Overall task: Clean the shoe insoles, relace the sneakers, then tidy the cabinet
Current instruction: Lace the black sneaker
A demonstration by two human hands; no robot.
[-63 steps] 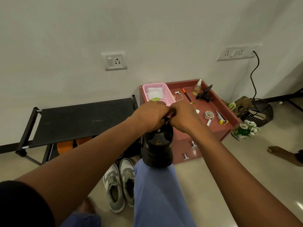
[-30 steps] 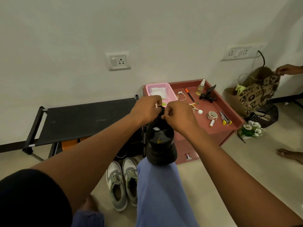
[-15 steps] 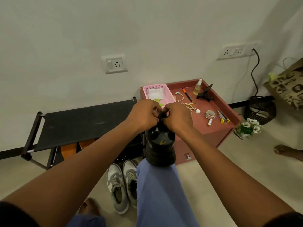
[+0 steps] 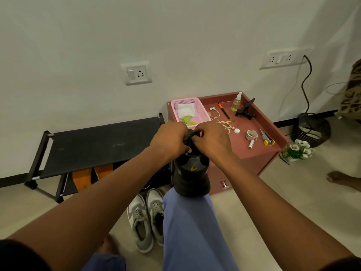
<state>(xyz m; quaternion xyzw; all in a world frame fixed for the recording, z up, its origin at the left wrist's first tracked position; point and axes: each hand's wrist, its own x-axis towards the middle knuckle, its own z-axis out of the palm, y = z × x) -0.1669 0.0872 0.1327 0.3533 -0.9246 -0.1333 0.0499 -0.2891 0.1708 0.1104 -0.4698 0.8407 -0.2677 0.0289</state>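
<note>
Both hands, left point(image 4: 169, 139) and right point(image 4: 212, 140), fingers clamped on black sneaker point(image 4: 191, 176) top, arms outstretched.

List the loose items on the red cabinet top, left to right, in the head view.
Pink basket → white earphones → orange-capped pen → spray bottle → black phone holder → tape roll → yellow-tipped pens.

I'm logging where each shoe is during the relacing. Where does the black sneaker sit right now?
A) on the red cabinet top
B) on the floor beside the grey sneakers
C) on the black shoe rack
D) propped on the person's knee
D: the black sneaker stands on the blue-trousered knee, with the left hand and right hand gripping its top.
</note>
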